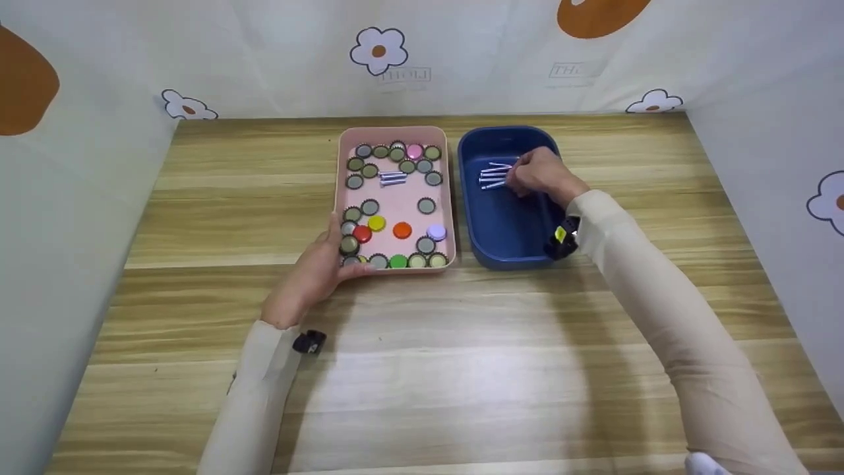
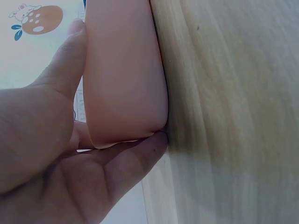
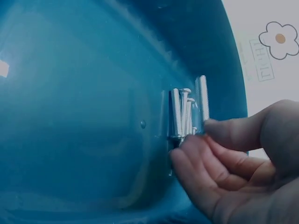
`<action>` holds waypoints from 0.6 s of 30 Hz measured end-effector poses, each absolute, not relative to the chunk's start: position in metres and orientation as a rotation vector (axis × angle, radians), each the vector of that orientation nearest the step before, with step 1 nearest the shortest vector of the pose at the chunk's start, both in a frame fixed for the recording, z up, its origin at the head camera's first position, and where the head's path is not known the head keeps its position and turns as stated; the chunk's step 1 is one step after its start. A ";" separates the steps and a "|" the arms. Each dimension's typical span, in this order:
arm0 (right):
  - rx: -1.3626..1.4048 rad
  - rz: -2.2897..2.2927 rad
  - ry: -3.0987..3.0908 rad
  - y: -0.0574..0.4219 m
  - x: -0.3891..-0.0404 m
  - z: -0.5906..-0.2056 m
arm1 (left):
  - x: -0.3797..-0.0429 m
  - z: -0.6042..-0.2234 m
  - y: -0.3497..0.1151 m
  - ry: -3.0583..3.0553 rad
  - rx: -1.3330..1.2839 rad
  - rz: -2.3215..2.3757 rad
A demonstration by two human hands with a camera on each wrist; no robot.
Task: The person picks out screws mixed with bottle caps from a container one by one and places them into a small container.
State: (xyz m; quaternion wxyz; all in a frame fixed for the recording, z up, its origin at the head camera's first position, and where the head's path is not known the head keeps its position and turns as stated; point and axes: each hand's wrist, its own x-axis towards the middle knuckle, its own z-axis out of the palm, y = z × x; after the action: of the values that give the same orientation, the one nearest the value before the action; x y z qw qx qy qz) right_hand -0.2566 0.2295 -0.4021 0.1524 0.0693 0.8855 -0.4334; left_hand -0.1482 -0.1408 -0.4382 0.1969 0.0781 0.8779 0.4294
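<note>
My left hand point(image 1: 315, 267) holds the near left corner of a pink tray point(image 1: 395, 198), thumb along one wall and fingers along the other. In the left wrist view its fingertips reach the tray's bottom edge by the table. Bottle caps and a small row of silver screws point(image 1: 393, 178) lie in this tray. Over the far part of a blue bin point(image 1: 511, 227), my right hand point(image 1: 544, 173) pinches a silver threaded screw point(image 3: 203, 95) by its lower end between thumb and finger. Beside those fingertips lie several more screws point(image 3: 183, 112) on the bin floor.
Grey-backed caps line the pink tray's sides, among them a red cap point(image 1: 362, 233), an orange cap point(image 1: 402, 230), a green cap point(image 1: 398, 261) and a pink cap point(image 1: 414, 152). Both containers stand side by side on a wooden table point(image 1: 422, 369). A flower-print curtain point(image 1: 297, 66) stands behind.
</note>
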 end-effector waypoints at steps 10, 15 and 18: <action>0.246 -1.079 2.553 0.225 -0.254 -0.399 | -0.147 -0.437 -0.142 2.499 0.227 1.112; 0.287 -1.012 2.516 0.223 -0.255 -0.398 | -0.146 -0.437 -0.143 2.502 0.216 1.111; 0.306 -0.984 2.507 0.221 -0.256 -0.398 | -0.145 -0.438 -0.143 2.510 0.246 1.105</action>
State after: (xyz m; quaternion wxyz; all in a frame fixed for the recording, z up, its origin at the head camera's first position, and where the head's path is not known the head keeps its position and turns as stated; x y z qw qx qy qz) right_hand -0.2565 0.2213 -0.3982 0.2137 0.1104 0.9036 -0.3545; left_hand -0.1451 -0.1426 -0.4377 0.1927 0.0878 0.8945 0.3936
